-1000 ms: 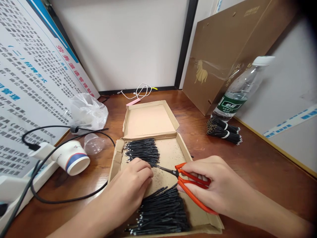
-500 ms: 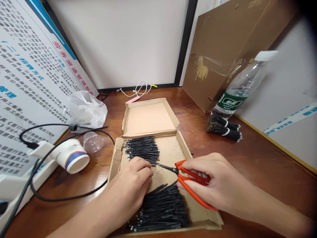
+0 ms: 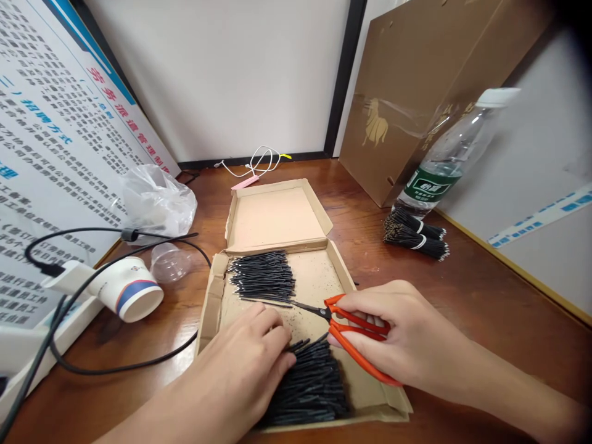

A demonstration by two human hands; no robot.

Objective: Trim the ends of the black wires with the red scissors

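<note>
An open cardboard box (image 3: 210, 308) lies on the wooden table in front of me. A far pile of short black wires (image 3: 263, 277) lies inside it, and a near pile of black wires (image 3: 309, 385) sits by the front edge. My right hand (image 3: 407, 339) is closed on orange-handled scissors (image 3: 356, 339), whose blades point left over the box floor. My left hand (image 3: 245, 370) rests on the near pile's left end, fingers curled onto the wires; whether it pinches one is hidden.
Two banded bundles of black wires (image 3: 414, 234) lie by a plastic water bottle (image 3: 444, 160) and a brown gift box (image 3: 416, 80) at the right. A tipped paper cup (image 3: 129, 296), black cable (image 3: 115, 367), plastic bag (image 3: 155, 200) and printed board (image 3: 55, 142) are at the left.
My left hand has slid from beside the far pile down onto the near pile. The scissors hand has stayed almost in place.
</note>
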